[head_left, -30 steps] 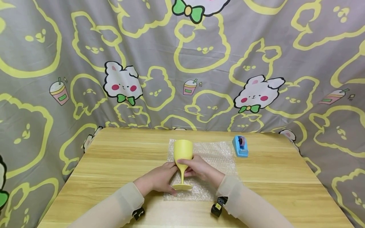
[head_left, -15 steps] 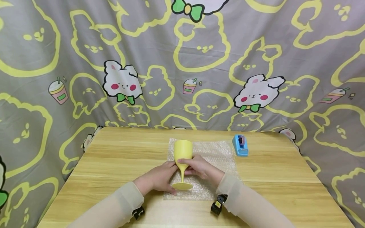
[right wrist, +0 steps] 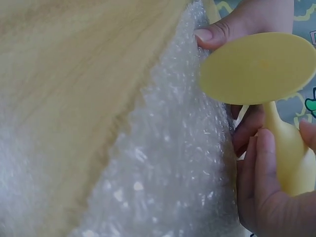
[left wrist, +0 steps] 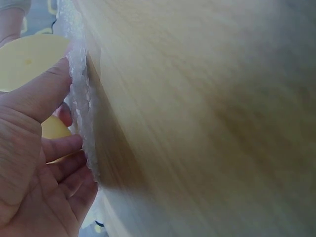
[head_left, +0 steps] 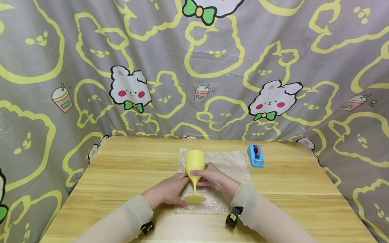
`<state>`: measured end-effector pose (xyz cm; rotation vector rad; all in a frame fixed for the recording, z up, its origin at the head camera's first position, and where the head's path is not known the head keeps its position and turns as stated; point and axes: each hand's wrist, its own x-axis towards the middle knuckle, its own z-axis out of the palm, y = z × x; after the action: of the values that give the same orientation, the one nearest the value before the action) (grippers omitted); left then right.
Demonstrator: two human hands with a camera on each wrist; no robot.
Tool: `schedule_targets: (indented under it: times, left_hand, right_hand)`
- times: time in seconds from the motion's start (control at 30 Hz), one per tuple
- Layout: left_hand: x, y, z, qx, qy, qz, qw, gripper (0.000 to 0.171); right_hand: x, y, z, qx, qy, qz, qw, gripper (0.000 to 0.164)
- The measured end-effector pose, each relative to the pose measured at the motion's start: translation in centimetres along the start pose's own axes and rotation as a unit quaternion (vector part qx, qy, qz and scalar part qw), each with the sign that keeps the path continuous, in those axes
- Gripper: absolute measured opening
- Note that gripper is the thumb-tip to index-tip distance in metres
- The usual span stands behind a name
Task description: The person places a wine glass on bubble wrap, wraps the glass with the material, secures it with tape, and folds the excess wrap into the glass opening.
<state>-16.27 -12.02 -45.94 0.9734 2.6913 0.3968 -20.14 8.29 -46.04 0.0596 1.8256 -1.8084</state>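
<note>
My right hand point(head_left: 213, 176) holds a yellow goblet point(head_left: 195, 161) low on its bowl, thumb across the front and fingers behind. The goblet leans over a sheet of bubble wrap point(head_left: 231, 165), its round foot point(right wrist: 259, 68) towards me and its bowl away. My left hand point(head_left: 170, 190) lies at the wrap's left edge, beside the goblet's stem. In the left wrist view its thumb point(left wrist: 42, 94) and fingers point(left wrist: 74, 170) stand apart, tips against the wrap's edge. Part of its fingers is hidden behind the goblet in the head view.
A blue tape dispenser point(head_left: 256, 156) with a roll of tape stands right of the wrap's far corner. The wooden table point(head_left: 121, 162) reaches to a grey curtain point(head_left: 170, 50) with cartoon prints behind it. Black wrist cameras hang below both sleeves.
The goblet tilts slightly, so its foot faces me a little more than a second ago. Both hands stay in nearly the same place.
</note>
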Motion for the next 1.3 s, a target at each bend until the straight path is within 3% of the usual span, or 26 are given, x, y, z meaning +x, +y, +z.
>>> schedule_targets:
  times: [0.37, 0.63, 0.77, 1.03, 1.3]
  left_hand:
    - [0.1, -0.1, 0.1, 0.005, 0.002, 0.004, 1.0000, 0.109]
    - [0.1, -0.1, 0.2, 0.007, 0.009, 0.007, 0.9999, 0.109]
    - [0.1, -0.1, 0.2, 0.008, 0.010, 0.008, 0.9999, 0.108]
    - [-0.1, -0.1, 0.2, -0.011, 0.003, 0.003, 0.9999, 0.102]
    - [-0.2, 0.3, 0.1, 0.004, 0.002, -0.001, 1.0000, 0.105]
  right_hand:
    - [-0.1, -0.5, -0.4, -0.019, 0.001, 0.018, 1.000, 0.054]
    - [0.1, -0.7, -0.6, -0.120, 0.082, 0.026, 0.989, 0.054]
    - [0.3, -0.9, -0.7, -0.147, 0.100, 0.021, 0.984, 0.051]
    - [0.4, -1.1, -1.1, -0.137, 0.085, 0.036, 0.986, 0.046]
    - [0.5, -1.2, -0.9, -0.143, 0.078, 0.038, 0.986, 0.040]
